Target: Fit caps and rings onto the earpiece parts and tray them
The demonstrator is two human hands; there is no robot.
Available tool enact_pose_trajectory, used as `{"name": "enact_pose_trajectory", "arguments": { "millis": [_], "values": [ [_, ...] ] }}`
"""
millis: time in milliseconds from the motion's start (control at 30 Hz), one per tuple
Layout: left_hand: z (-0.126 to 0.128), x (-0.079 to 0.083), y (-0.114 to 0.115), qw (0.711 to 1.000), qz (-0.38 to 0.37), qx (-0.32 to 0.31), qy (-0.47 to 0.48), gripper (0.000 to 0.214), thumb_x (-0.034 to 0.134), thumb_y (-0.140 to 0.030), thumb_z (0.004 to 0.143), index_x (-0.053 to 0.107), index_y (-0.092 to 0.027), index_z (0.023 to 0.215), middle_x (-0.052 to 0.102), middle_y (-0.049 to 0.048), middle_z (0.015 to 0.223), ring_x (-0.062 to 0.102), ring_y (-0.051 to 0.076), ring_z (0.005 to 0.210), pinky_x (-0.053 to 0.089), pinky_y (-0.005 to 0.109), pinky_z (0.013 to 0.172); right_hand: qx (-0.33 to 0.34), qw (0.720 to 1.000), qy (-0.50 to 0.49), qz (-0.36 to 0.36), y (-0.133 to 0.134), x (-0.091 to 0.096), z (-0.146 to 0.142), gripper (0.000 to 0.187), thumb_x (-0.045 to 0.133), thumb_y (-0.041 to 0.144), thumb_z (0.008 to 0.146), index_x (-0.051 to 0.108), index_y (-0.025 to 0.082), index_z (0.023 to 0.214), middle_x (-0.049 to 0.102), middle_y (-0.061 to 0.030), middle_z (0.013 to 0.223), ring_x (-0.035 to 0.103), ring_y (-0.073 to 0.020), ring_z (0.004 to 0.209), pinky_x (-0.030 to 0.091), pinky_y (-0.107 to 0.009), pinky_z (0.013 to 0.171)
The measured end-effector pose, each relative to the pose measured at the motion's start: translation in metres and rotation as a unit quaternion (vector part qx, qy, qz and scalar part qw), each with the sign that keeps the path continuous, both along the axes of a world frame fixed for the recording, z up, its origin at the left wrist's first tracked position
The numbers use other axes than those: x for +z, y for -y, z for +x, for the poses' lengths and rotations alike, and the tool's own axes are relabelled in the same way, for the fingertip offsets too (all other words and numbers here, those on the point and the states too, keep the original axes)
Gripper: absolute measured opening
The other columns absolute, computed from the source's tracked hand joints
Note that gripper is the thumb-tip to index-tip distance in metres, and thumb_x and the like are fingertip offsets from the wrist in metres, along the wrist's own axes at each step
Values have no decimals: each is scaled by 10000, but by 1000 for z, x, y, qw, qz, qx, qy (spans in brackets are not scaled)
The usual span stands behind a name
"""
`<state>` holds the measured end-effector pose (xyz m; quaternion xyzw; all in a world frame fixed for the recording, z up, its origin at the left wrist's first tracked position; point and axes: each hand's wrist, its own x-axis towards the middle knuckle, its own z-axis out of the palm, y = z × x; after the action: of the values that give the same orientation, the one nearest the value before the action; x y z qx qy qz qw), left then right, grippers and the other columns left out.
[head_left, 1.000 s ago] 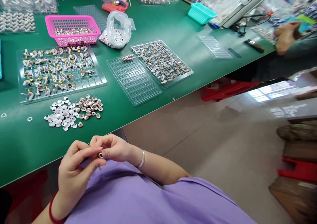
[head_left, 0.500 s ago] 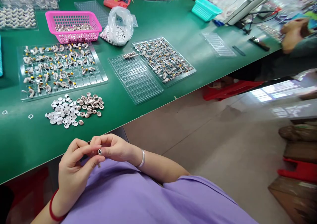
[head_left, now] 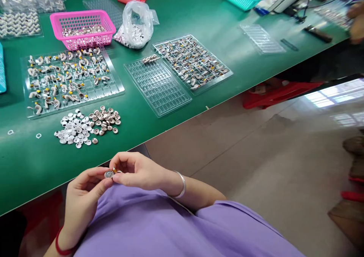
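Note:
My left hand (head_left: pixel 85 196) pinches a small round earbud part (head_left: pixel 109 174) by its edge, its disc face turned toward me. The closed thumb and fingers of my right hand (head_left: pixel 140 172) meet it from the other side, on a small pale piece with a yellow tip (head_left: pixel 115 170). Whether the two pieces are joined, I cannot tell. Both hands are in front of my body, by the table edge. Just beyond them lie a pile of white round caps (head_left: pixel 74 130) and a pile of beige round caps (head_left: pixel 105 118).
A clear tray (head_left: pixel 121 92) of curved earbud pieces stands behind the piles, near a pink basket (head_left: pixel 82 44) and a plastic bag (head_left: pixel 138 31). Rightward are a mostly bare tray (head_left: pixel 159 94) and a filled tray (head_left: pixel 193 61). Another person's hand (head_left: pixel 356 24) shows far right.
The round part has turned, so its wide disc face now shows along with a yellow tip. My right hand has shifted slightly right. The view has swung a little.

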<state>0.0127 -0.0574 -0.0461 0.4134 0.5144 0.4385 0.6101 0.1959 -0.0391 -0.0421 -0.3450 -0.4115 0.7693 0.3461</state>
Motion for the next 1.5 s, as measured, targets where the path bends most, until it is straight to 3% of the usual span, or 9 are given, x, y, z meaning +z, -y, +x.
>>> {"name": "enact_pose_trajectory", "arguments": {
  "millis": [167,433,533,633,733,833,1233,1500],
  "values": [
    [5,-1,-3,996,-34,12,87,238,927,-280,572,808,-216,768,778,38,676,704,133,565,600,195,579,-12,1000,-11,-5,1,1,-4,219,726,271,765,554,168,853,611,18,773,513,-97,682,410,-247,649],
    [4,-7,-2,995,-29,8,95,219,924,-263,586,808,-234,769,793,27,714,739,146,633,613,200,639,-28,1000,6,-8,3,0,-4,169,699,247,766,575,160,840,576,18,779,512,-100,687,413,-250,650],
    [-1,-15,0,998,16,4,63,209,901,-231,628,810,-256,815,799,14,753,747,154,677,619,208,666,-27,1000,11,-7,3,2,-4,161,692,248,770,576,159,836,566,21,764,502,-98,679,406,-249,643],
    [-6,-21,3,993,116,3,-1,241,869,-163,672,806,-273,877,796,0,813,733,144,729,606,201,684,-23,1000,15,-5,4,3,-4,152,680,242,773,572,155,835,549,29,740,477,-86,650,387,-241,621],
    [-8,-25,4,972,228,-23,-48,277,817,-109,731,793,-271,954,779,-5,850,705,135,766,584,206,693,-18,1000,16,0,4,3,-3,158,675,247,771,571,150,839,547,28,737,471,-86,654,382,-236,613],
    [-10,-25,3,952,295,-46,-64,318,770,-63,773,773,-261,1022,764,-6,853,687,132,782,569,218,694,-14,1000,14,6,5,3,-3,164,672,250,768,569,146,844,548,24,739,476,-90,665,388,-237,616],
    [-11,-24,2,927,360,-75,-78,425,682,47,799,731,-236,1113,727,-4,873,662,138,808,549,255,710,-13,1000,10,14,5,4,-4,139,662,223,774,570,151,849,558,19,747,486,-94,668,389,-237,620],
    [-10,-18,3,916,372,-51,-137,478,691,56,782,732,-281,1120,652,-10,929,631,114,790,534,222,643,-2,1000,-4,2,4,-2,-7,151,688,252,778,609,133,824,562,29,722,451,-76,637,354,-235,604]
  ]
}}
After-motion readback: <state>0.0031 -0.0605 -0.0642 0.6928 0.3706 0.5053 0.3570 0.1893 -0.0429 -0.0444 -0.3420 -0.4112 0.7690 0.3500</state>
